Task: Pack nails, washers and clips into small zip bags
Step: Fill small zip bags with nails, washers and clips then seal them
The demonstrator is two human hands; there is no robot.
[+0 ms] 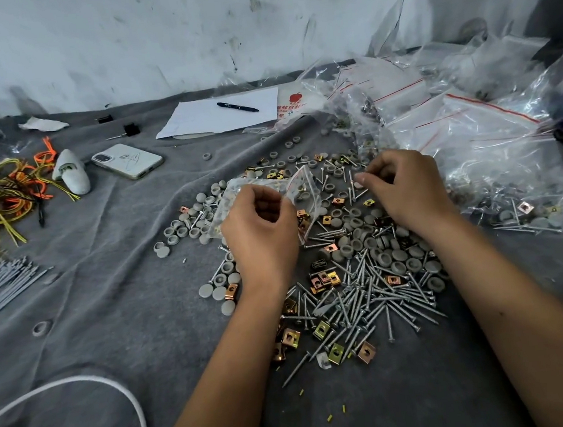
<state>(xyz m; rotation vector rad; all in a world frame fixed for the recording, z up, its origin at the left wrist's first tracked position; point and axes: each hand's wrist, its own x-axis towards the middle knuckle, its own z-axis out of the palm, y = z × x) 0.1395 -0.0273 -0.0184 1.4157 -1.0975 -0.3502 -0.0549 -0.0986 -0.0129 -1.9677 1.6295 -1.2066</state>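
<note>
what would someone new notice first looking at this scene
First, the big scatter of nails, grey washers and brass-coloured clips spread over the grey cloth in the middle. Above it the left hand holds a small zip bag while the right hand pinches something small. A heap of clear zip bags fills the right side.
</note>
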